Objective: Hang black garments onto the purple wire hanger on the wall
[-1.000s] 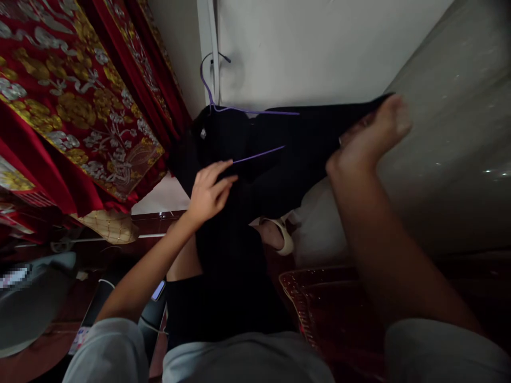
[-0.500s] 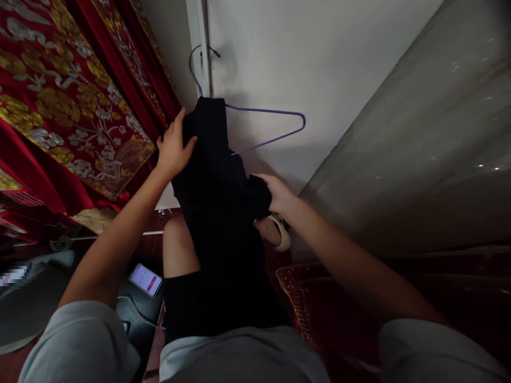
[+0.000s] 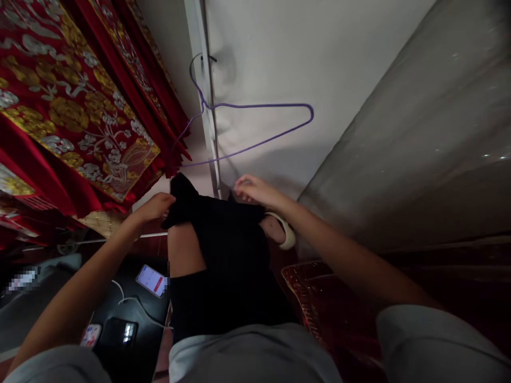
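Observation:
A black garment (image 3: 229,229) lies draped over my lap, its upper part bunched in front of my knees; its exact kind does not show. My left hand (image 3: 157,207) is closed on its left edge, where a short black flap sticks up. Just above the cloth, near its right side, my right hand (image 3: 253,190) has its fingers loosely curled with a gap between them, and no cloth shows in them. Beyond both hands a bare purple wire hanger (image 3: 259,105) hangs by its hook from a narrow white edge on the wall.
Red curtain-like cloth (image 3: 80,101) with gold and silver embroidery hangs at the left. On a black surface at lower left lie a lit phone (image 3: 150,280), a white cable (image 3: 139,306) and a dark device (image 3: 118,332). A grey panel (image 3: 419,149) leans at the right above dark red fabric (image 3: 339,308).
The black garment has come off the hanger and dropped toward my lap. My left hand has moved down with its edge; my right hand has let go of the cloth and shifted left.

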Action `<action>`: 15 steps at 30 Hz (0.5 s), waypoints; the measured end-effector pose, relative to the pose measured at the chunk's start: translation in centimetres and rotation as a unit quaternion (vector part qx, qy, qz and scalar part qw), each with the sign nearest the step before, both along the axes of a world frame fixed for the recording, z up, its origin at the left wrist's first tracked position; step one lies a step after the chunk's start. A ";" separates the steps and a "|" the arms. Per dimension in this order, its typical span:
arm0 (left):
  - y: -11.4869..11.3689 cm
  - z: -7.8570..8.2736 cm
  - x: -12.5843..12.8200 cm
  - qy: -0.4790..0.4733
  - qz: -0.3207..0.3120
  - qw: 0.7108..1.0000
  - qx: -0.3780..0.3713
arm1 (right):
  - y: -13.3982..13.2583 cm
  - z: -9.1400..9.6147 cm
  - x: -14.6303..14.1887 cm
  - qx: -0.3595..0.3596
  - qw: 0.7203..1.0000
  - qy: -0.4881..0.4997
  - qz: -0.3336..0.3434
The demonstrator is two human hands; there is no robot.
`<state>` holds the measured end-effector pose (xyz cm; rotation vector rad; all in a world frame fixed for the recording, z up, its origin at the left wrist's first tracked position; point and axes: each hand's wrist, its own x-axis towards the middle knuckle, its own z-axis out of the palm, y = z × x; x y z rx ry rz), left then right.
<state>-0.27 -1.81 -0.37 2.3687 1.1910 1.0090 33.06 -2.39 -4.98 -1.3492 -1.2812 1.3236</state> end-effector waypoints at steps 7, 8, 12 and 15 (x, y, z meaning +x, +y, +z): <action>-7.5 4.8 6.6 0.073 -0.170 0.980 -0.068 | -2.0 1.2 -4.0 0.197 0.944 -0.056 0.257; -8.3 5.6 7.5 0.062 -0.181 0.980 -0.054 | -2.4 1.8 -4.3 0.222 0.940 -0.046 0.254; -9.1 5.5 8.8 -0.057 -0.124 0.991 0.000 | -4.4 4.5 -4.4 0.307 0.936 0.013 0.171; -7.1 2.5 8.6 -0.184 -0.083 0.979 -0.033 | -6.0 6.6 -3.8 0.316 0.936 0.038 0.149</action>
